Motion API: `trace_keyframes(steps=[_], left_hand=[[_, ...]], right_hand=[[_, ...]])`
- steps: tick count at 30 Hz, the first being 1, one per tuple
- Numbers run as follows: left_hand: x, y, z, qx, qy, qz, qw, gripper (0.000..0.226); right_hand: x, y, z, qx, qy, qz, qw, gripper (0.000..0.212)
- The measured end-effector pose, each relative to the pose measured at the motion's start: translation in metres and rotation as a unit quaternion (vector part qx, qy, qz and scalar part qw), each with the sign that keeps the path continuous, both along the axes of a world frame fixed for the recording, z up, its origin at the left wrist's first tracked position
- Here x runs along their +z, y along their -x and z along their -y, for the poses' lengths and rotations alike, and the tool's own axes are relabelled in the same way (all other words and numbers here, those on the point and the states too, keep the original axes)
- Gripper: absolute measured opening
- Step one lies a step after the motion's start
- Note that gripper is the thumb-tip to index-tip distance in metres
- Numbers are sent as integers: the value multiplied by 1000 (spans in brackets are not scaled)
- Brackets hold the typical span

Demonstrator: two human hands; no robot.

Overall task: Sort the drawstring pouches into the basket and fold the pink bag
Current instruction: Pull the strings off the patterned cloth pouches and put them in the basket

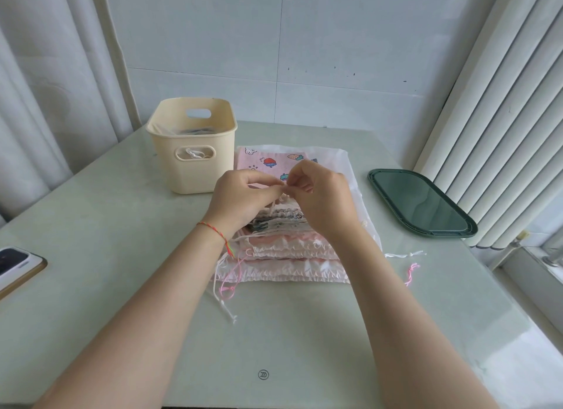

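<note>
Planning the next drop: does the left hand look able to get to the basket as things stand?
Probably yes: the basket stands open-topped just beyond the left hand, nothing between them, though that hand now pinches a drawstring.

A cream basket (192, 164) sits on a pale green table (122, 256) beside a stack of pouches (286, 256) ruffled in pink and white, the top pouch (268, 161) pink with a strawberry print. A dark green lid (420, 204) lies nearby; a red braided bracelet (213, 230) circles one wrist.
</note>
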State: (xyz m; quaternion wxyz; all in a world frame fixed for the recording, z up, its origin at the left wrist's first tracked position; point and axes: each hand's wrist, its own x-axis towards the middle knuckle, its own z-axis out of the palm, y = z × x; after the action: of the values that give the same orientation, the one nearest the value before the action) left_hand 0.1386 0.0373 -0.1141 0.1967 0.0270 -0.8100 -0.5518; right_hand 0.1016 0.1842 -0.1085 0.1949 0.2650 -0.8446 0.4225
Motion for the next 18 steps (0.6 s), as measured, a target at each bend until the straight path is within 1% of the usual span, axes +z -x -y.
trace_keyframes(steps=[3,5,11,14,18], left_hand=[[-2,1,0,-16,57,-8,998,11],[-3,2,-1,6,97,-31,995,11],[-9,6,-1,46,161,-74,983,11],[-11,7,-3,45,179,-95,978,9],[-13,8,-4,44,189,-103,975,9]], right_hand=[[-1,1,0,-4,-5,-7,1000,9],[-2,2,0,-2,-15,-18,1000,8],[-3,2,1,-11,-71,-38,997,9],[0,1,2,-17,-114,-59,992,14],[-2,3,3,-23,-197,-85,976,17]])
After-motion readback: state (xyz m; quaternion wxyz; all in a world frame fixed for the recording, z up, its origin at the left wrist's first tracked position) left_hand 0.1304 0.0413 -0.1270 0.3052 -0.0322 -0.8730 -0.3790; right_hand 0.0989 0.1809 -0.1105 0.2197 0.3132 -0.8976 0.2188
